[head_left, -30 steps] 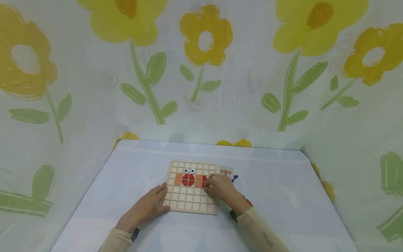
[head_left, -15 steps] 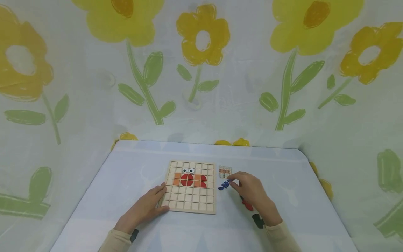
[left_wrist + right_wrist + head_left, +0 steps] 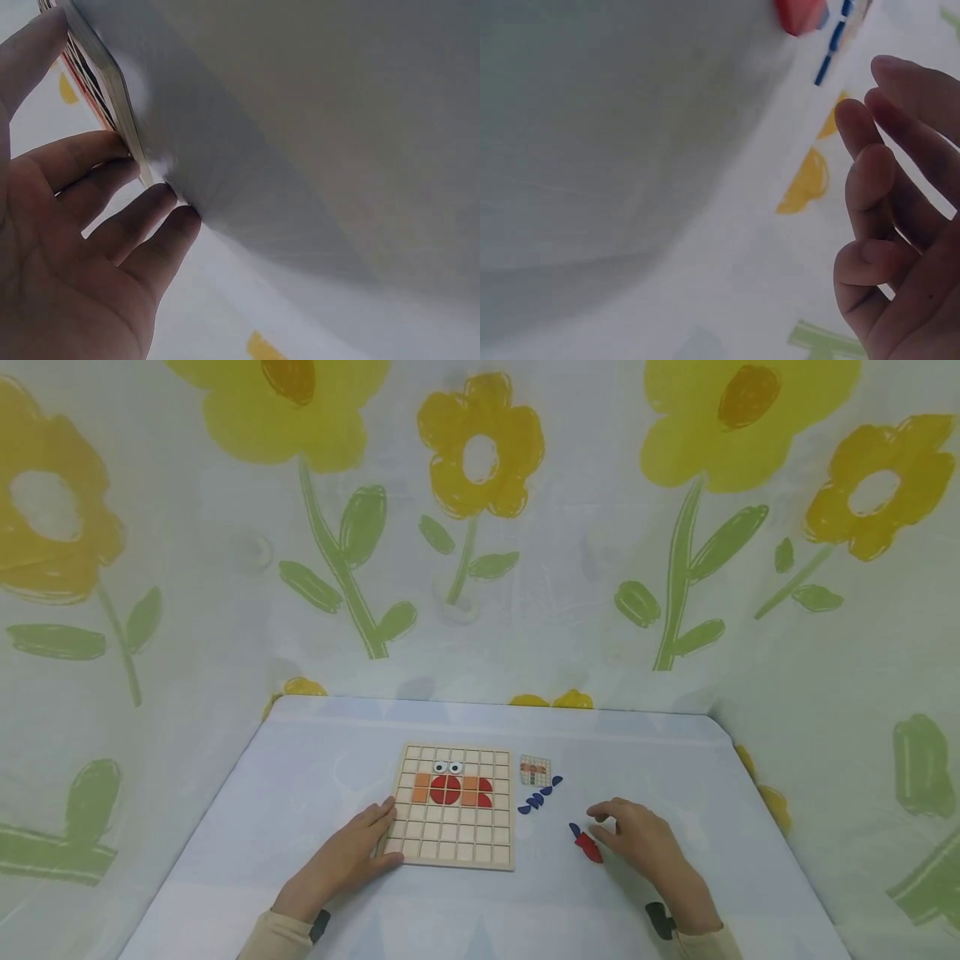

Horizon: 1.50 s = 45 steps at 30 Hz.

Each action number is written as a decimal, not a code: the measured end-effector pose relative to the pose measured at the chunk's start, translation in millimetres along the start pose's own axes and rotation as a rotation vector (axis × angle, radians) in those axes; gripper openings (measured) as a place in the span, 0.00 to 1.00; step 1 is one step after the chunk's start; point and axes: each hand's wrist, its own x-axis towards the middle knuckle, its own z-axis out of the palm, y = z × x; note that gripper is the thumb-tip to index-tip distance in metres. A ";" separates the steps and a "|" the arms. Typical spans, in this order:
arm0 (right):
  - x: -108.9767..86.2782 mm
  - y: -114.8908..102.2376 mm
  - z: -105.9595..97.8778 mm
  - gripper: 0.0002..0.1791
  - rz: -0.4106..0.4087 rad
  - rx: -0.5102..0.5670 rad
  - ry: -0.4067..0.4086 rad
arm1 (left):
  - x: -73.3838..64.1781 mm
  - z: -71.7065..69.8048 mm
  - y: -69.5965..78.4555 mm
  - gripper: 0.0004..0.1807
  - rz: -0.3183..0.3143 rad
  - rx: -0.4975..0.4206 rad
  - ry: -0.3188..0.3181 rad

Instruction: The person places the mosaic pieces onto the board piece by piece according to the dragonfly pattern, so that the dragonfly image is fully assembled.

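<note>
A wooden grid board (image 3: 450, 845) lies on the table, holding two round eye tiles (image 3: 447, 767), orange square tiles (image 3: 422, 787), a red disc of quarter pieces (image 3: 445, 789) and two red quarter tiles (image 3: 484, 792). My left hand (image 3: 347, 858) touches the board's left edge, thumb at the near corner; the left wrist view shows the fingertips at the board's side (image 3: 116, 90). Over the table at right hovers my right hand (image 3: 643, 837), fingers loosely bent and nothing between them. Just left of it lie red pieces (image 3: 588, 848) and a blue piece (image 3: 574, 829).
Right of the board, several blue curved pieces (image 3: 535, 799) form a slanting row. A small pattern card (image 3: 535, 770) lies behind them, printed with a grid figure. A flower-printed cloth (image 3: 555, 568) encloses the white table (image 3: 315, 752) at the back and sides.
My right hand has left the red quarter tile on the board, passed over the blue pieces, and moved right and nearer to beside the red pieces. The left hand stays at the board.
</note>
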 end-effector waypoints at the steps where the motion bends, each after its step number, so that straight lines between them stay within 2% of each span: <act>1: -1.6 -0.1 2.6 0.14 0.005 0.001 -0.012 | -0.4 0.4 0.2 0.45 -0.006 0.004 -0.004; 4: -5.8 -2.1 10.1 0.13 -0.011 0.009 -0.025 | -1.8 1.2 0.8 0.45 -0.016 0.007 -0.009; 8: -7.4 -4.9 19.9 0.12 -0.061 -0.001 0.002 | -2.2 2.3 0.8 0.45 -0.010 0.015 0.004; 15: -4.9 -11.3 30.7 0.10 -0.090 -0.037 0.032 | -0.2 5.9 -2.0 0.45 0.006 0.024 0.017; 24: -7.3 -23.0 33.9 0.10 -0.148 -0.007 -0.053 | 0.5 5.4 -1.6 0.45 0.023 0.026 0.019; 26: -8.0 -22.0 32.2 0.11 -0.201 -0.009 -0.041 | 0.2 5.1 -1.4 0.45 0.023 0.027 0.020; 30: -6.7 -16.4 27.1 0.18 -0.365 -0.024 -0.006 | 0.5 4.6 -1.8 0.45 0.010 0.035 0.011; 32: -5.3 -14.7 24.7 0.20 -0.438 -0.030 -0.017 | 0.1 4.4 -1.8 0.45 0.002 0.032 0.008; 34: -3.4 -14.7 23.7 0.19 -0.473 -0.029 -0.050 | -0.4 4.2 -1.4 0.45 -0.002 0.029 0.005; 36: -1.3 -15.6 23.9 0.17 -0.464 -0.023 -0.097 | -0.7 4.3 -1.1 0.45 -0.004 0.019 0.001; 39: 1.0 -16.9 25.7 0.13 -0.404 -0.023 -0.151 | -1.3 4.0 -0.3 0.45 -0.001 0.006 -0.003; 42: 0.9 -18.1 26.6 0.09 -0.337 -0.032 -0.175 | -1.6 3.7 -0.3 0.45 0.005 0.000 -0.006; 45: -1.0 -18.5 26.7 0.06 -0.306 -0.040 -0.175 | -1.6 2.8 -0.4 0.45 0.005 0.004 -0.008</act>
